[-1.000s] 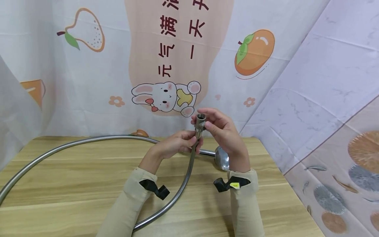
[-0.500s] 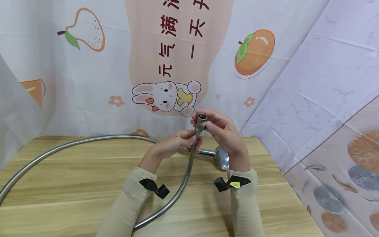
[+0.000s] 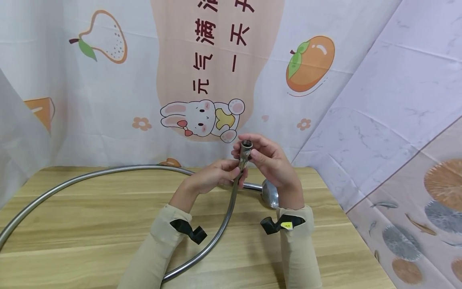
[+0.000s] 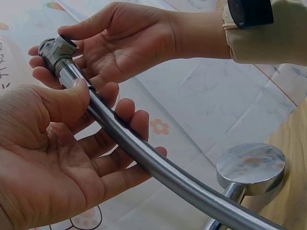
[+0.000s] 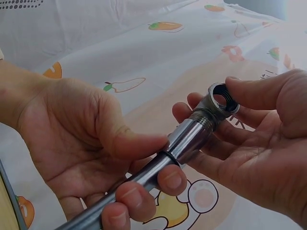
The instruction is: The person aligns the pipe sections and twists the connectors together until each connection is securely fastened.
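My left hand [image 3: 211, 176] grips the end of a flexible metal shower hose [image 3: 225, 222] above the table. In the right wrist view its thumb and fingers lie on the smooth chrome end sleeve [image 5: 189, 139]. A metal threaded pipe fitting [image 3: 246, 149] sits on the tip of that hose end, one round opening facing up. Some thread [image 5: 202, 120] shows between sleeve and fitting. With thumb and fingers my right hand [image 3: 276, 164] holds the fitting. A chrome shower head [image 3: 270, 193] lies on the table behind the right wrist, partly hidden by it.
The hose's other stretch [image 3: 90, 175] arcs across the left of the wooden table [image 3: 108, 224] and leaves view at the left edge. A printed cloth [image 3: 126, 80] hangs behind the table, and another cloth [image 3: 408, 160] lines the right side.
The fitting has turned slightly at the hose end and sits a little lower, with the right fingers shifting along with it. The left hand keeps its hold on the hose.
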A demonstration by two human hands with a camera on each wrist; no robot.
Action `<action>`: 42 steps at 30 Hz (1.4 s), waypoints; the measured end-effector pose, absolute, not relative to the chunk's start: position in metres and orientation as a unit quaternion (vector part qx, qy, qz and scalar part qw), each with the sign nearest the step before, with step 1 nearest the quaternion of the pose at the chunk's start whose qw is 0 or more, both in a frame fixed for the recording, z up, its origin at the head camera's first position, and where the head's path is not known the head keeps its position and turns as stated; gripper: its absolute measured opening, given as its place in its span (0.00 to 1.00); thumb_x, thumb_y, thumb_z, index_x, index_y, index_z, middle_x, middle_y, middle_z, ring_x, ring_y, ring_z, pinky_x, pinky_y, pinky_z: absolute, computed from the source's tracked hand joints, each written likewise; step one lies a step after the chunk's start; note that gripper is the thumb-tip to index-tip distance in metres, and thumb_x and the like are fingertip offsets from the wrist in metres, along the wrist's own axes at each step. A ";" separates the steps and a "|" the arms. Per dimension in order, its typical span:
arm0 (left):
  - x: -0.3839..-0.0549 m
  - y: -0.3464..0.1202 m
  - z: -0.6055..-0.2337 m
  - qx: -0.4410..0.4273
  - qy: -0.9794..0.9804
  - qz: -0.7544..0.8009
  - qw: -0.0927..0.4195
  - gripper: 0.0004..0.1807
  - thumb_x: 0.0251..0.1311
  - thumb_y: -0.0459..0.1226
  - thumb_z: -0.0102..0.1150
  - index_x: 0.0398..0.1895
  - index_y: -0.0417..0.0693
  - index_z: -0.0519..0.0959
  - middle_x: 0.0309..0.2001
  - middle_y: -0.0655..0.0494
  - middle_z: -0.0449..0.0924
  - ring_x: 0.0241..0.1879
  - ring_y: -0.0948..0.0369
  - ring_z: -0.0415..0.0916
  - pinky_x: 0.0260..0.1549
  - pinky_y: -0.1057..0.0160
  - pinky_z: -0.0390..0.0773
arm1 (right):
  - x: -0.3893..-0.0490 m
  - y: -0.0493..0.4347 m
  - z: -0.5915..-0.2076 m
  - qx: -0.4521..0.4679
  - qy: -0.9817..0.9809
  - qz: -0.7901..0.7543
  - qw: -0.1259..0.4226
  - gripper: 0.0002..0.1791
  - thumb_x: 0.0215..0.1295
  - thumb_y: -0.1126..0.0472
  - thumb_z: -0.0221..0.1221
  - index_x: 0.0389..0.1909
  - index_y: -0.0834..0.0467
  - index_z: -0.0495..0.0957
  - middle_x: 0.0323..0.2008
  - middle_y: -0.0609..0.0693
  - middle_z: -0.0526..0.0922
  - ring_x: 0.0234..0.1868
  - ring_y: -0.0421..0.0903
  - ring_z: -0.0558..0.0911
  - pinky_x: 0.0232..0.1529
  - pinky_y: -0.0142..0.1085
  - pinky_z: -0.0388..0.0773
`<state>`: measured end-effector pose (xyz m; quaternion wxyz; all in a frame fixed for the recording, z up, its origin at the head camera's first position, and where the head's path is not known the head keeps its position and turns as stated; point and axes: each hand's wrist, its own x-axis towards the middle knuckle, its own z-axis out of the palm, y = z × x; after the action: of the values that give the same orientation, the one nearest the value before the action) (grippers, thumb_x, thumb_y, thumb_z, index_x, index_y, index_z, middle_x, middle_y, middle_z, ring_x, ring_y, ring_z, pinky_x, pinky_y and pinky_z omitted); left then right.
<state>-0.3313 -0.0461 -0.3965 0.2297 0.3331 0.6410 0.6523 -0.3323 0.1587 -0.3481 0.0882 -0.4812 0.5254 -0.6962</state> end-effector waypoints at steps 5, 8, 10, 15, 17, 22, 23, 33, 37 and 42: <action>-0.332 -0.045 -0.396 0.331 0.643 0.652 0.229 0.16 0.80 0.38 0.39 0.53 0.35 0.73 0.40 0.53 0.77 0.43 0.56 0.79 0.51 0.56 0.80 | -0.333 0.159 -0.349 -0.481 0.530 -0.694 0.081 0.18 0.77 0.69 0.51 0.63 0.57 0.76 0.52 0.52 0.82 0.55 0.45 0.84 0.63 0.37 0.76; -0.332 -0.045 -0.395 0.330 0.644 0.652 0.227 0.16 0.80 0.38 0.39 0.54 0.35 0.73 0.40 0.53 0.77 0.44 0.56 0.78 0.51 0.56 0.80 | -0.334 0.159 -0.349 -0.476 0.533 -0.695 0.078 0.18 0.76 0.71 0.51 0.62 0.58 0.77 0.52 0.52 0.82 0.55 0.45 0.84 0.64 0.37 0.76; -0.331 -0.046 -0.396 0.327 0.644 0.653 0.227 0.16 0.80 0.38 0.39 0.53 0.35 0.73 0.40 0.53 0.77 0.44 0.56 0.78 0.50 0.56 0.80 | -0.334 0.158 -0.349 -0.475 0.535 -0.695 0.076 0.19 0.77 0.71 0.49 0.63 0.58 0.77 0.53 0.52 0.83 0.56 0.46 0.84 0.64 0.38 0.76; -0.332 -0.048 -0.396 0.326 0.644 0.653 0.227 0.14 0.80 0.38 0.39 0.51 0.38 0.73 0.39 0.54 0.77 0.43 0.57 0.78 0.51 0.56 0.80 | -0.335 0.159 -0.349 -0.480 0.530 -0.694 0.080 0.20 0.80 0.67 0.45 0.66 0.59 0.75 0.57 0.55 0.82 0.58 0.48 0.83 0.66 0.40 0.75; -0.332 -0.048 -0.396 0.328 0.644 0.653 0.227 0.14 0.80 0.38 0.39 0.51 0.38 0.73 0.38 0.54 0.77 0.43 0.56 0.78 0.51 0.56 0.80 | -0.335 0.159 -0.349 -0.482 0.527 -0.695 0.083 0.20 0.81 0.66 0.44 0.66 0.60 0.75 0.57 0.55 0.81 0.58 0.48 0.82 0.65 0.40 0.75; -0.333 -0.048 -0.396 0.329 0.645 0.652 0.225 0.15 0.80 0.38 0.39 0.52 0.36 0.73 0.39 0.54 0.77 0.43 0.56 0.78 0.50 0.56 0.80 | -0.335 0.159 -0.349 -0.475 0.525 -0.701 0.083 0.18 0.80 0.66 0.47 0.65 0.59 0.76 0.55 0.53 0.82 0.57 0.46 0.83 0.64 0.38 0.76; -0.333 -0.048 -0.396 0.329 0.645 0.652 0.225 0.16 0.80 0.38 0.39 0.52 0.35 0.73 0.39 0.54 0.77 0.43 0.56 0.78 0.50 0.56 0.80 | -0.335 0.159 -0.349 -0.473 0.524 -0.703 0.083 0.18 0.80 0.66 0.48 0.65 0.59 0.76 0.54 0.53 0.83 0.57 0.46 0.83 0.64 0.38 0.76; -0.333 -0.047 -0.395 0.333 0.650 0.647 0.218 0.16 0.80 0.39 0.39 0.51 0.35 0.74 0.40 0.52 0.77 0.43 0.55 0.78 0.50 0.55 0.79 | -0.332 0.157 -0.348 -0.457 0.541 -0.703 0.073 0.18 0.77 0.65 0.53 0.64 0.57 0.76 0.51 0.52 0.83 0.53 0.45 0.84 0.61 0.36 0.78; -0.333 -0.047 -0.396 0.333 0.651 0.647 0.218 0.18 0.81 0.39 0.39 0.52 0.32 0.73 0.40 0.52 0.77 0.43 0.55 0.78 0.50 0.55 0.80 | -0.333 0.158 -0.348 -0.458 0.546 -0.698 0.072 0.18 0.78 0.64 0.52 0.65 0.58 0.76 0.51 0.52 0.83 0.55 0.46 0.84 0.63 0.38 0.77; -0.334 -0.047 -0.396 0.335 0.650 0.646 0.218 0.18 0.81 0.39 0.38 0.53 0.30 0.72 0.39 0.53 0.77 0.43 0.55 0.78 0.50 0.55 0.80 | -0.334 0.160 -0.348 -0.467 0.546 -0.691 0.077 0.19 0.81 0.65 0.46 0.67 0.59 0.74 0.55 0.53 0.84 0.58 0.47 0.83 0.65 0.40 0.75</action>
<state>-0.3337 -0.0469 -0.3959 0.2179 0.3348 0.6502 0.6463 -0.3337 0.1602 -0.3479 0.0767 -0.4671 0.5458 -0.6914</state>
